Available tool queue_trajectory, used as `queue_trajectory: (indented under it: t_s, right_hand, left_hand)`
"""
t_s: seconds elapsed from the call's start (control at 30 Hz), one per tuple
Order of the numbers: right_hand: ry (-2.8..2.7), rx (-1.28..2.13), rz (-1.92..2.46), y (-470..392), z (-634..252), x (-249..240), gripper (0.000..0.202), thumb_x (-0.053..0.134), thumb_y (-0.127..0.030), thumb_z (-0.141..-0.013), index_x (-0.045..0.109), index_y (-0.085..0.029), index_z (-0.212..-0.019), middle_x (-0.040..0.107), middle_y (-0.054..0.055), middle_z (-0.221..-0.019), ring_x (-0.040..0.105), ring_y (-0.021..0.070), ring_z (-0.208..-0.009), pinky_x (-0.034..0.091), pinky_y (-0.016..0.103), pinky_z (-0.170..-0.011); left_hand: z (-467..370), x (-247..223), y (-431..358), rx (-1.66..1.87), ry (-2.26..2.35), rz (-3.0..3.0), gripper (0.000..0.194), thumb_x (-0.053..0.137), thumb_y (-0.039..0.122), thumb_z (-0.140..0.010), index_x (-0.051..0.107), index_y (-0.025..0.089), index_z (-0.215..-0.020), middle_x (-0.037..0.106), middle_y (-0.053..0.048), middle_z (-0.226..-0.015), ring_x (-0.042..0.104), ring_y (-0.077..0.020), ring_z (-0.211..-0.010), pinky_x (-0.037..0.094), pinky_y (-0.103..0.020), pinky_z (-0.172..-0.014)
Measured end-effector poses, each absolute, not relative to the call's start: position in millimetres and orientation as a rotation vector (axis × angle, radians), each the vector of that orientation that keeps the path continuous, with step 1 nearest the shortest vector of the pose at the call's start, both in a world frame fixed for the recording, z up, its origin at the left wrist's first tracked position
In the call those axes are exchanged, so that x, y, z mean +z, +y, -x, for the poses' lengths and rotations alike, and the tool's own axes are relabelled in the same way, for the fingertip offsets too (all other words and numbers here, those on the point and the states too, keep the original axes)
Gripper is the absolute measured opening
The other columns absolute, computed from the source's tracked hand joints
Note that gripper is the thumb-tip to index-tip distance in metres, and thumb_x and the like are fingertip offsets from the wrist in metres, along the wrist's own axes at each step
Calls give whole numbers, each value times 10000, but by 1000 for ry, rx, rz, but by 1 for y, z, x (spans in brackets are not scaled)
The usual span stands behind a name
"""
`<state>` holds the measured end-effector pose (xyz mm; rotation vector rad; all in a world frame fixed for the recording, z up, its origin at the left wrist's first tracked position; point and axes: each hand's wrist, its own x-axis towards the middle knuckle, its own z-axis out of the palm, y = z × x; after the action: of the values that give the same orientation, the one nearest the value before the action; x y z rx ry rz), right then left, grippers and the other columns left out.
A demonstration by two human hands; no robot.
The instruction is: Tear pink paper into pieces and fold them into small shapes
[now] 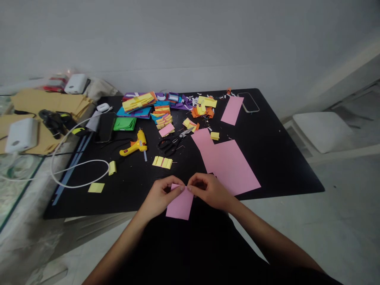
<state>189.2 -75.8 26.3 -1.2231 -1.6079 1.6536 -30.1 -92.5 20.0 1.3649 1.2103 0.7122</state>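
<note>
A small pink paper piece (179, 206) hangs over the table's front edge, pinched along its top by both hands. My left hand (163, 194) grips its upper left part between thumb and fingers. At the upper right corner, my right hand (208, 189) pinches the same paper, its fingertips close to the left thumb. Larger pink sheets (234, 164) lie just beyond the right hand. Ahead of the left hand are a folded yellow paper strip (162, 162), black-handled scissors (173, 143) and a yellow glue gun (135, 144).
Folded coloured paper stacks (139, 103) and scraps (203, 107) cover the back of the black table (276, 158). A phone (248, 102) lies at the back right. A white cable (80, 161) loops across the left side. A white stool (314, 132) stands at right.
</note>
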Motion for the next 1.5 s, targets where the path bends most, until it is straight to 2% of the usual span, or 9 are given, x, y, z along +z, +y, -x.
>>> queue_trajectory:
  t_s: [0.1,0.27,0.4,0.53,0.73,1.07,1.27,1.5]
  right_hand:
    - [-1650,1634,1210,-76,-185,26,63,694,-261,-909,714,-212,-874,708,6,-809,646,158,-756,494,295,-697]
    - [-1698,1641,1194,-74,-183,29,33,684,-211,-879,703,-207,-853,704,-5,-795,644,147,-741,489,279,-685]
    - [-1729,1633,1225,-69,-192,30,33,677,-190,-853,695,-204,-828,713,-4,-796,652,151,-742,506,291,-704]
    - [-1625,1618,1286,-66,-204,28,43,678,-225,-863,678,-202,-826,727,20,-793,685,176,-750,541,326,-717]
    - [-1560,1592,1195,-72,-191,30,133,732,-335,-888,707,-208,-919,726,31,-884,685,181,-814,550,334,-761]
    - [-1673,1616,1190,-74,-188,26,26,690,-210,-855,695,-210,-829,684,-12,-772,617,146,-716,477,284,-670]
    - [-1659,1643,1264,-71,-206,29,52,705,-251,-871,706,-208,-843,704,4,-779,642,161,-730,504,301,-689]
    - [-1516,1645,1181,-77,-190,32,179,779,-352,-862,701,-212,-938,717,25,-895,675,182,-819,549,330,-761]
  left_hand:
    - [29,21,-93,725,1229,-1438,171,689,344,-911,782,202,-892,761,-34,-829,637,-158,-727,457,-262,-653]
    - [27,23,-95,717,1257,-1497,171,679,331,-914,787,201,-883,761,-27,-812,632,-152,-713,458,-259,-655]
    - [34,25,-94,740,1323,-1437,211,689,379,-898,765,187,-853,711,-16,-741,587,-138,-642,428,-237,-584]
    - [43,28,-91,817,1402,-1357,244,716,410,-871,738,173,-820,651,1,-672,521,-114,-571,379,-212,-520]
    - [30,27,-93,815,1340,-1325,229,718,400,-871,751,179,-821,681,-12,-688,555,-122,-589,417,-215,-532]
    - [22,24,-99,788,1305,-1439,196,705,365,-881,766,187,-826,706,-15,-705,564,-127,-596,420,-234,-550]
    - [23,21,-100,834,1344,-1349,225,712,398,-879,749,184,-819,662,0,-660,522,-118,-556,388,-224,-521]
    - [17,19,-100,906,1333,-1246,258,738,437,-867,769,184,-831,721,-21,-720,581,-142,-610,442,-242,-575]
